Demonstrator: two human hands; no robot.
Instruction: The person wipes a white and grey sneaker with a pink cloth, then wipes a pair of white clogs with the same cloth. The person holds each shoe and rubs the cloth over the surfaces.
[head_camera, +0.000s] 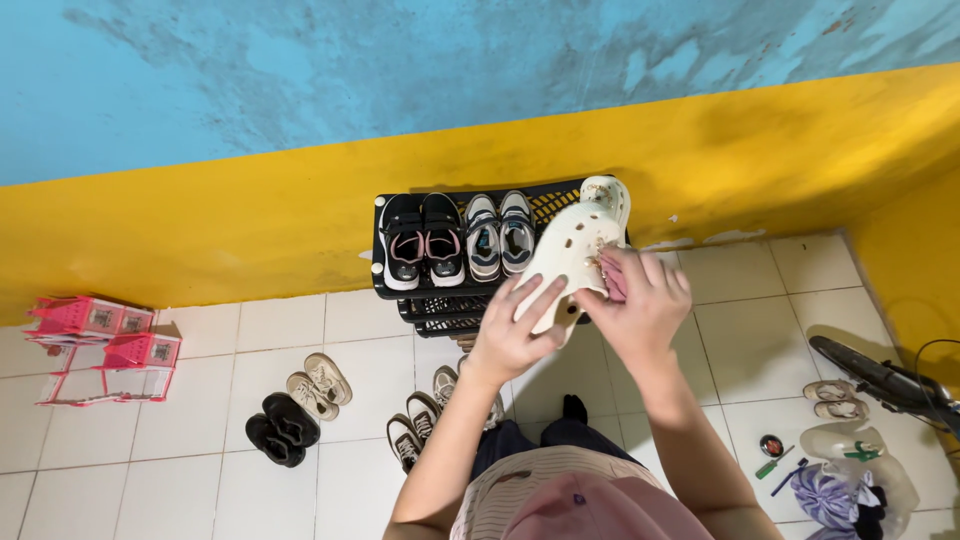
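A wall painted blue above and yellow below meets a floor of pale square tiles (760, 340), seen from above. Against the yellow band stands a black plastic shoe rack (455, 300); on its top shelf sit a pair of black and pink sneakers (423, 240) and, just beside them, a pair of grey and white sneakers (499, 234).

In front of the rack the person holds up a cream clog (572, 250) with round holes and small charms on its upper, its heel strap toward the wall. The left hand (515, 335) grips the clog from the toe end, fingers spread along its side. The right hand (640, 305) is closed around a pink cloth (613, 277) and presses it against the clog's upper.

On the floor to the left lie a pair of black shoes (282, 428), touching a pair of beige sneakers (319, 385). Nearer the person's legs stand dark brown and white sneakers (412, 430). Far left, a folded pink wire rack (100, 350) rests by the wall. To the right, well apart from the rack, are a pair of light sandals (832, 399), a green-handled screwdriver (772, 463), a small round tin (771, 444) and a clear plastic bag (850, 450).
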